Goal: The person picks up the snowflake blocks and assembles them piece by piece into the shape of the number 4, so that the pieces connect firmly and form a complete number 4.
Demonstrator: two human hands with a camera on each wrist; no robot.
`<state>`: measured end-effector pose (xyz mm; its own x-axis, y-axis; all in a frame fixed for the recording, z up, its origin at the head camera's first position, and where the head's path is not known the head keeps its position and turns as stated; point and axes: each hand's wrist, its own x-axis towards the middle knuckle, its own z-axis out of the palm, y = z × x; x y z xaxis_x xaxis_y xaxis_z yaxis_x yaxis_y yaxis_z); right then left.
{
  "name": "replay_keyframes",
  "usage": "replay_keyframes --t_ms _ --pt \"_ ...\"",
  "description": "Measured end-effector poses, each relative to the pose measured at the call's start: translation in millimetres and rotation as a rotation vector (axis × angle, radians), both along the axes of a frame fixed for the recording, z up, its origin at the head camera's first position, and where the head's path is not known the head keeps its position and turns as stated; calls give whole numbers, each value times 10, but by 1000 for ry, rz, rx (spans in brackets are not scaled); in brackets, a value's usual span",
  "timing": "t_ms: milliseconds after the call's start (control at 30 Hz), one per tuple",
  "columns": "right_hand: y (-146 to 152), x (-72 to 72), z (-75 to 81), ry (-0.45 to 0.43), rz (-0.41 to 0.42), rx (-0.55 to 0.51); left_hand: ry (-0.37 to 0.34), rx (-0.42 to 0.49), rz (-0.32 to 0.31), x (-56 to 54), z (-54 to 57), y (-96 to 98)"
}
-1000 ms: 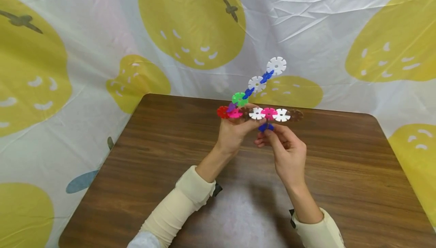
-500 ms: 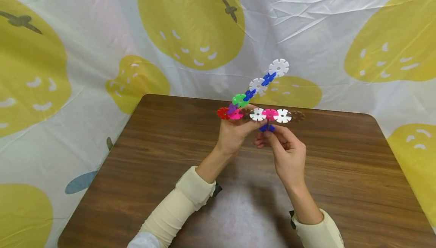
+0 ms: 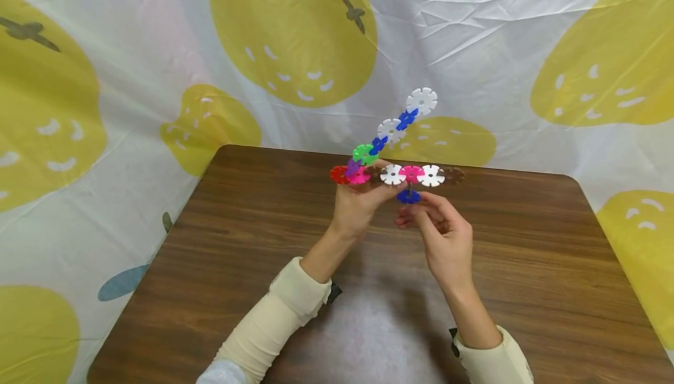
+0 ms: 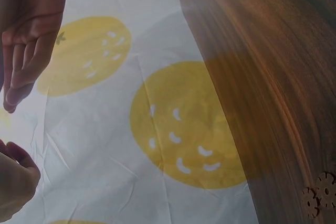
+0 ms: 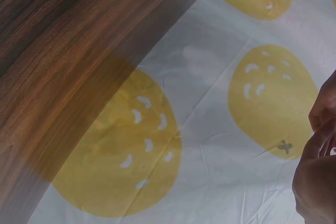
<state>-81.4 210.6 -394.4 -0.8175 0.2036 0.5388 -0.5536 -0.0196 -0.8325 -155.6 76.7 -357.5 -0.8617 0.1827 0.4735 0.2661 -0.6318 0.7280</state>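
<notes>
In the head view, my left hand [image 3: 354, 208] holds a chain of interlocking snowflake discs [image 3: 411, 174] above the table. The row runs from a red disc [image 3: 339, 174] through pink, brown and white ones to a brown disc at the right. A second branch slants up through purple, green [image 3: 365, 154], blue and white discs to a white disc [image 3: 422, 101]. Below the row's pink disc hangs a blue disc [image 3: 408, 196]. Close under it are my right hand's [image 3: 447, 243] loosely bent fingers, the thumb tip apart from the disc. Part of the left fingers is hidden behind the row.
A brown wood-grain table [image 3: 263, 220] lies under both hands. White cloth [image 3: 463, 38] with yellow fruit prints stands behind and at the sides. Brown notched discs [image 4: 324, 192] show at the lower right corner of the left wrist view.
My right thumb and fingers have come away from the blue disc, which now shows whole. The disc chain has shifted slightly left with my left hand.
</notes>
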Motion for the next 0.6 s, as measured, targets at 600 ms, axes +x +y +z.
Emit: replay_keyframes --t_ms 600 --pt "150 15 -114 -228 -242 332 17 23 16 -19 8 -54"
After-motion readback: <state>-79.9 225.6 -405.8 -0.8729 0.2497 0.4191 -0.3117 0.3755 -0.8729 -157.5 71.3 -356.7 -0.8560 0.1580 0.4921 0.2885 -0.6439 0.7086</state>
